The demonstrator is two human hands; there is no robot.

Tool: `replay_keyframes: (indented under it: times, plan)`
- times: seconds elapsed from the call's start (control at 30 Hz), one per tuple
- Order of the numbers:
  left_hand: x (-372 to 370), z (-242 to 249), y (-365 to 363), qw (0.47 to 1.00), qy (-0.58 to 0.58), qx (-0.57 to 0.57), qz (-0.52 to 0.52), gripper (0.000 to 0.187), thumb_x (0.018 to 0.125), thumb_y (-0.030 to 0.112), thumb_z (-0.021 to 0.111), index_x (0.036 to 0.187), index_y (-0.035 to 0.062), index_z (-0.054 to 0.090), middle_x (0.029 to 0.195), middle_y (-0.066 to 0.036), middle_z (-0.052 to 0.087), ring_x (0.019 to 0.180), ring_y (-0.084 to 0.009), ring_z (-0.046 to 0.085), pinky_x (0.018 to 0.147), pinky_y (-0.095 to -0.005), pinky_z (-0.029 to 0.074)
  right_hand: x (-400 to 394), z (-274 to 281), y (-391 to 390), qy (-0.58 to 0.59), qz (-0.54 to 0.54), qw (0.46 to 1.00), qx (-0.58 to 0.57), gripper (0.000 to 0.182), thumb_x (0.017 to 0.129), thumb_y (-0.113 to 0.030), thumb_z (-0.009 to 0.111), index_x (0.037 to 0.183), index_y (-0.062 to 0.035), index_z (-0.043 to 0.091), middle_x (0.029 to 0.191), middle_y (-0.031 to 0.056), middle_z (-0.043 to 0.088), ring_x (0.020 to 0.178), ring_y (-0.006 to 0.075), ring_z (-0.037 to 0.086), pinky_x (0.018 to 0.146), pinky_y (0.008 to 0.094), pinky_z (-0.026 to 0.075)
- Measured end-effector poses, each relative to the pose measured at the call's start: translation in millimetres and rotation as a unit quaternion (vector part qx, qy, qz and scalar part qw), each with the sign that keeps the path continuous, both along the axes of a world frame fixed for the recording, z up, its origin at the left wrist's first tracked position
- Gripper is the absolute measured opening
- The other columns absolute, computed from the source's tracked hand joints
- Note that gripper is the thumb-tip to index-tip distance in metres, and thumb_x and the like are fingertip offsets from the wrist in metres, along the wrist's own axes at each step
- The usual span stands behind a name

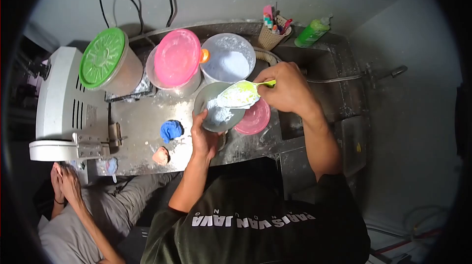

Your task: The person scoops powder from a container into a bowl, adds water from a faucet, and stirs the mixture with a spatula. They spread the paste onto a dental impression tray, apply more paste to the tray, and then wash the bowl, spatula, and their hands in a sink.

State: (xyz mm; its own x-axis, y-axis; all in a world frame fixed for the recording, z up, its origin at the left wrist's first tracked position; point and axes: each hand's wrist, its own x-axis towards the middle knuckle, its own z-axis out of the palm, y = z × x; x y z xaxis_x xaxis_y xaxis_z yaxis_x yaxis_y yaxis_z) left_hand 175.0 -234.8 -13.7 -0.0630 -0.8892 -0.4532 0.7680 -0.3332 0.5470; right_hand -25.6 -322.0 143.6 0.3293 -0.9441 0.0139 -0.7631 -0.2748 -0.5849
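Note:
My left hand (204, 138) grips a grey bowl (200, 99) by its near rim, the thumb over the edge. Pale powder (218, 115) lies in the bowl. My right hand (282, 87) is closed on the handle of a yellow-green scoop (239, 95), which is heaped with pale powder and held over the bowl's right part. Behind the bowl stands a bucket (227, 57) with more pale powder. A round pink lid (254, 118) lies on the bench, partly under the bowl and right of it.
Tubs with a green lid (102, 57) and a pink lid (177, 58) stand at the back left. Blue lump (171, 131), pinkish lump (161, 155), white machine (61, 102), pen basket (271, 35), green bottle (312, 33). A co-worker's hands (67, 183) are at the far left.

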Motion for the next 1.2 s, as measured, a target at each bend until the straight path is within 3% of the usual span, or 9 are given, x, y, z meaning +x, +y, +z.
replay_keyframes:
  times: [0.1,0.13,0.33,0.53,0.6,0.7,0.83,0.97,1.2]
  plan:
    - [-0.5,1.6,0.1,1.000,-0.012,0.021,0.008,0.061,0.089,0.040,0.056,0.139,0.0071,0.043,0.133,-0.012,0.055,0.121,-0.0281,0.055,0.098,-0.0471,0.046,-26.2,-6.5,-19.9,-0.106,-0.026,0.993,0.053,0.019,0.072,-0.007,0.066,0.087,0.0025,0.074,0.080,0.0216,0.071,0.077,0.0282,0.073,0.074,0.0342,0.056]
    - [2.8,-3.2,0.0,0.999,0.034,0.020,0.001,0.055,0.087,0.035,0.061,0.136,0.0170,0.042,0.130,-0.007,0.053,0.120,-0.0249,0.052,0.093,-0.0464,0.045,-33.9,-11.0,-26.9,-0.131,-0.053,0.987,0.072,0.018,0.074,-0.006,0.065,0.087,0.0028,0.074,0.079,0.0198,0.072,0.078,0.0230,0.073,0.072,0.0306,0.055]
    - [-0.7,2.8,6.3,0.999,0.008,0.037,-0.017,0.052,0.087,0.038,0.061,0.132,0.0138,0.049,0.124,-0.007,0.057,0.117,-0.0234,0.055,0.093,-0.0438,0.046,-18.0,-59.9,-70.1,-0.034,-0.114,0.993,-0.024,0.023,0.076,-0.016,0.071,0.098,-0.0091,0.075,0.090,0.0170,0.072,0.085,0.0328,0.071,0.080,0.0392,0.056]
    - [-8.9,13.6,19.1,0.998,0.017,0.044,-0.044,0.059,0.087,0.038,0.060,0.137,0.0082,0.049,0.132,-0.009,0.058,0.122,-0.0264,0.054,0.100,-0.0449,0.044,-12.4,-82.3,-76.4,-0.207,-0.114,0.969,-0.065,0.016,0.084,-0.015,0.068,0.094,-0.0042,0.073,0.087,0.0154,0.072,0.081,0.0275,0.071,0.076,0.0361,0.054]
    - [-8.3,2.5,22.9,0.997,-0.016,0.052,-0.060,0.060,0.087,0.042,0.056,0.140,0.0142,0.046,0.132,-0.010,0.056,0.115,-0.0288,0.059,0.088,-0.0432,0.052,-32.4,-93.0,-111.5,-0.244,-0.175,0.937,-0.180,0.011,0.081,-0.008,0.066,0.088,-0.0062,0.074,0.082,0.0145,0.071,0.079,0.0306,0.069,0.074,0.0389,0.053]
    - [-6.2,6.5,28.2,0.995,0.013,0.062,-0.075,0.058,0.087,0.038,0.059,0.137,0.0096,0.048,0.131,-0.010,0.057,0.119,-0.0274,0.056,0.096,-0.0439,0.047,-60.8,-70.0,-179.0,-0.086,-0.205,0.915,-0.336,0.014,0.077,-0.003,0.063,0.086,-0.0055,0.073,0.085,0.0172,0.069,0.079,0.0351,0.067,0.074,0.0438,0.052]
    - [-6.4,10.6,33.1,0.995,0.024,0.072,-0.068,0.057,0.088,0.035,0.060,0.136,0.0069,0.048,0.132,-0.010,0.056,0.122,-0.0269,0.055,0.102,-0.0448,0.045,-75.6,-74.7,-254.6,0.174,-0.102,0.934,-0.296,0.020,0.074,-0.007,0.068,0.093,-0.0069,0.074,0.093,0.0188,0.070,0.089,0.0373,0.067,0.082,0.0423,0.055]
    - [-6.9,14.6,38.3,0.996,0.027,0.067,-0.051,0.059,0.088,0.034,0.059,0.139,0.0068,0.046,0.135,-0.011,0.054,0.124,-0.0278,0.053,0.102,-0.0470,0.045,-72.7,-77.1,-276.6,0.240,-0.100,0.958,-0.124,0.023,0.081,-0.013,0.062,0.100,-0.0083,0.073,0.095,0.0148,0.072,0.090,0.0326,0.069,0.082,0.0431,0.054]
    - [-8.9,2.4,40.9,0.991,-0.018,0.113,-0.067,0.059,0.086,0.039,0.061,0.135,0.0082,0.050,0.129,-0.011,0.058,0.118,-0.0276,0.056,0.100,-0.0460,0.043,-91.0,-49.8,-230.6,-0.180,-0.151,0.920,-0.314,0.014,0.083,-0.014,0.067,0.093,-0.0043,0.072,0.079,0.0137,0.070,0.073,0.0267,0.068,0.066,0.0371,0.052]
